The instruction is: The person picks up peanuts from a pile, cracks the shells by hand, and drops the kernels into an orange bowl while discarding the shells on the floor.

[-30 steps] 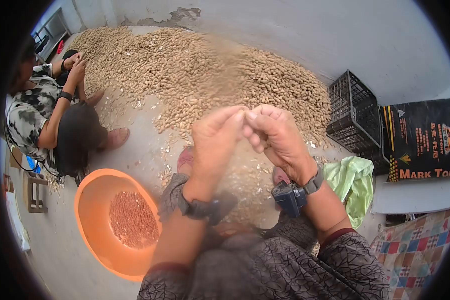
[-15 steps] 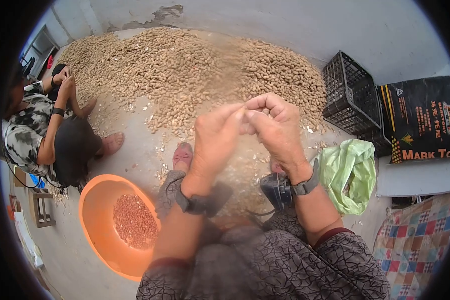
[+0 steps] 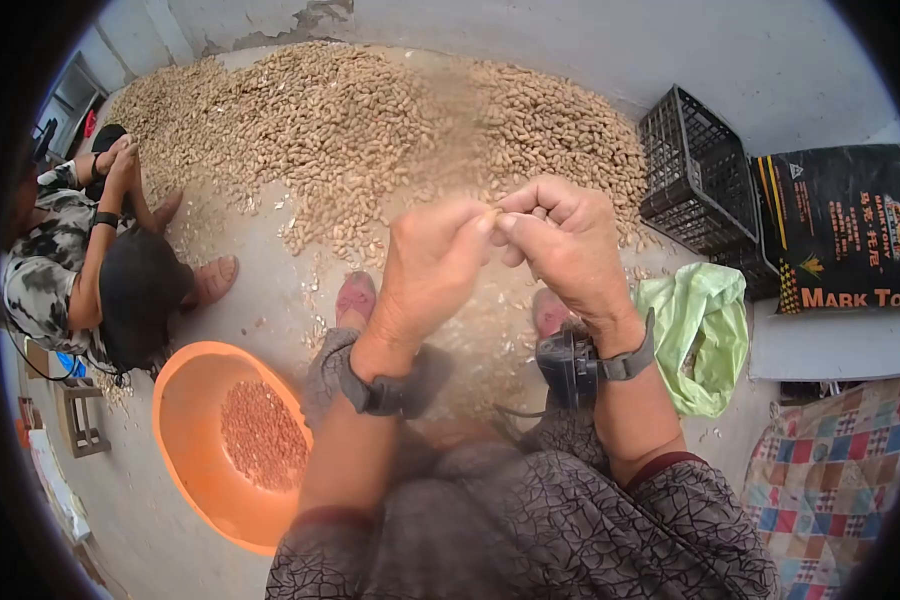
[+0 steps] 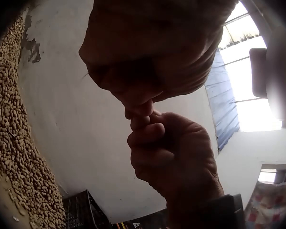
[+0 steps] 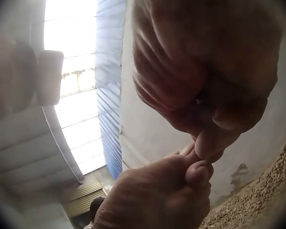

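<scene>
In the head view my left hand [image 3: 425, 265] and right hand [image 3: 575, 250] meet at their fingertips in front of my lap. Between thumbs and index fingers they pinch a small tan thing, apparently a peanut [image 3: 496, 211], mostly covered by the fingers. The right hand's other fingers are curled. In the left wrist view the left hand [image 4: 152, 52] is above the right hand [image 4: 176, 155]; the right wrist view has the right hand [image 5: 209, 62] over the left [image 5: 155, 195]. Beyond the hands spreads a large heap of unshelled peanuts [image 3: 330, 120].
An orange basin [image 3: 185, 400] with reddish kernels [image 3: 263, 432] stands at lower left. Another person [image 3: 135, 290] sits at the left. Black crates [image 3: 695, 175], a green sack [image 3: 705, 330] and a black printed bag [image 3: 840, 225] are at the right, near a patchwork cloth [image 3: 830, 490].
Both hands remain together at the fingertips; the right hand's fingers have shifted around the small thing. The head view has moved slightly, and the scene sits a little higher and farther left.
</scene>
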Demonstrator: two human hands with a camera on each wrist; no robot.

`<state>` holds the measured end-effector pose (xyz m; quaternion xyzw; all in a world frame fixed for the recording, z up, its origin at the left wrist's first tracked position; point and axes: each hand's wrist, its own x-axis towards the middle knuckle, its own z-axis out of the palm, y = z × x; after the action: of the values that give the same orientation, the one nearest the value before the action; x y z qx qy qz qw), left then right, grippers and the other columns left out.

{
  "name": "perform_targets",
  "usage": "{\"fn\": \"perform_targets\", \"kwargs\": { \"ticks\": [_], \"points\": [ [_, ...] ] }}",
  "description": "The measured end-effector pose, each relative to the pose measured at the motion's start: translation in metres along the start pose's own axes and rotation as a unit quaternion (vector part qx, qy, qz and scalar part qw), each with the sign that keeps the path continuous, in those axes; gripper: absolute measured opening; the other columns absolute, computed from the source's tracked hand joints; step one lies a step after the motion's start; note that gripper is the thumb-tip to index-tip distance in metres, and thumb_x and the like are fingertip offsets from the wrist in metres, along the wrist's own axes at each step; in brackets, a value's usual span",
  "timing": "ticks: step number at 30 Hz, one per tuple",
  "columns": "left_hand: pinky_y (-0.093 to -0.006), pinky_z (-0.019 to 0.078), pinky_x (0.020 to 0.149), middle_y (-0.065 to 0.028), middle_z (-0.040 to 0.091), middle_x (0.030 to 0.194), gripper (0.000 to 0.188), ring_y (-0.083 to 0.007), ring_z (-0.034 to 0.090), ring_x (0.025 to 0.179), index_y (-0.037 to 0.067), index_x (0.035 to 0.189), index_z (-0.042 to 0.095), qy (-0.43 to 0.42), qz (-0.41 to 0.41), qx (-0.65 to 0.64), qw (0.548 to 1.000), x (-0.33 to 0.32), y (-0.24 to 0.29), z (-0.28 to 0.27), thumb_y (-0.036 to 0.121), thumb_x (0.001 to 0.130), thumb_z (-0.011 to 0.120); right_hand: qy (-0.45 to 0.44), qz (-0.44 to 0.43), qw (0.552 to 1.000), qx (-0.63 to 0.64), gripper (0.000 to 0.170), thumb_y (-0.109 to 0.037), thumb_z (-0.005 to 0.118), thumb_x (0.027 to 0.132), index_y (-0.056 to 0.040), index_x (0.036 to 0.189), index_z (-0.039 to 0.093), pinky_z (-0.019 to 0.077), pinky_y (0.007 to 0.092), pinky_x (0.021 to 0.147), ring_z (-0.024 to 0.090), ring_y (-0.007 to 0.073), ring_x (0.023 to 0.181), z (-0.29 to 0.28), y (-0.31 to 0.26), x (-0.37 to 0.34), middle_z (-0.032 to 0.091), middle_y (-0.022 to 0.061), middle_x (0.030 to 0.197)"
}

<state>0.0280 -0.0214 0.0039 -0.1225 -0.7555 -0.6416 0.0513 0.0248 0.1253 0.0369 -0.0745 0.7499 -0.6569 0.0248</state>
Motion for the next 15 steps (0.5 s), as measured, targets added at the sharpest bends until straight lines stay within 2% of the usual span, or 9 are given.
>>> {"fn": "perform_targets", "kwargs": {
  "ticks": [2,9,11,12,14,15],
  "points": [
    [-0.0203,0.0408,0.053,-0.0023,0.06,0.067,0.015,-0.0053,0.052,0.058,-0.002,0.085,0.065,0.0,0.036,0.0,0.999,-0.001,0.004,0.001,0.005,0.086,0.052,0.009,0.025,1.0,-0.016,0.008,-0.005,0.058,0.079,0.0,0.082,0.063,0.0394,0.0173,0.044,0.055,0.0055,0.054,-0.002,-0.004,0.0,0.063,0.0042,0.069],
    [-0.0208,0.0372,0.048,-0.0002,0.056,0.061,0.013,-0.0039,0.048,0.054,-0.002,0.079,0.064,0.041,0.031,0.023,0.998,0.005,-0.001,0.014,0.004,0.085,0.053,0.045,0.05,0.998,-0.009,0.008,-0.003,0.056,0.074,-0.0008,0.078,0.062,0.0386,0.0177,0.043,0.052,0.0056,0.05,0.002,-0.001,0.01,0.061,0.0044,0.064],
    [-0.0294,0.0411,0.049,-0.0122,0.056,0.058,0.011,-0.0146,0.054,0.052,-0.002,0.074,0.062,0.108,0.025,-0.013,0.994,0.006,0.001,0.02,0.004,0.079,0.054,0.078,0.064,0.992,0.078,0.009,-0.003,0.054,0.073,0.0036,0.072,0.06,0.0416,0.0207,0.041,0.056,0.009,0.049,0.005,0.003,0.011,0.06,0.0079,0.062],
    [-0.0294,0.0411,0.049,-0.0122,0.056,0.058,0.011,-0.0146,0.054,0.052,-0.002,0.074,0.062,0.109,0.027,-0.013,0.994,0.005,0.002,0.021,0.004,0.079,0.054,0.077,0.062,0.992,0.078,0.009,-0.003,0.054,0.073,0.0036,0.072,0.06,0.0416,0.0207,0.041,0.056,0.009,0.049,0.007,0.004,0.012,0.06,0.0079,0.062],
    [-0.0193,0.0357,0.048,0.0017,0.055,0.063,0.012,-0.0021,0.045,0.056,-0.002,0.078,0.064,0.123,0.034,0.008,0.992,0.004,0.004,0.023,0.001,0.084,0.054,0.103,0.058,0.986,0.119,0.01,-0.003,0.053,0.074,0.0036,0.071,0.06,0.0408,0.0204,0.04,0.054,0.0087,0.048,0.01,0.006,0.012,0.06,0.008,0.061],
    [-0.0193,0.0357,0.048,0.0017,0.055,0.063,0.012,-0.0021,0.045,0.056,-0.002,0.078,0.064,0.124,0.036,0.009,0.992,0.004,0.005,0.024,0.001,0.084,0.054,0.102,0.057,0.986,0.12,0.01,-0.003,0.053,0.074,0.0036,0.071,0.06,0.0408,0.0204,0.04,0.054,0.0087,0.048,0.011,0.006,0.012,0.06,0.008,0.061]
  ]
}}
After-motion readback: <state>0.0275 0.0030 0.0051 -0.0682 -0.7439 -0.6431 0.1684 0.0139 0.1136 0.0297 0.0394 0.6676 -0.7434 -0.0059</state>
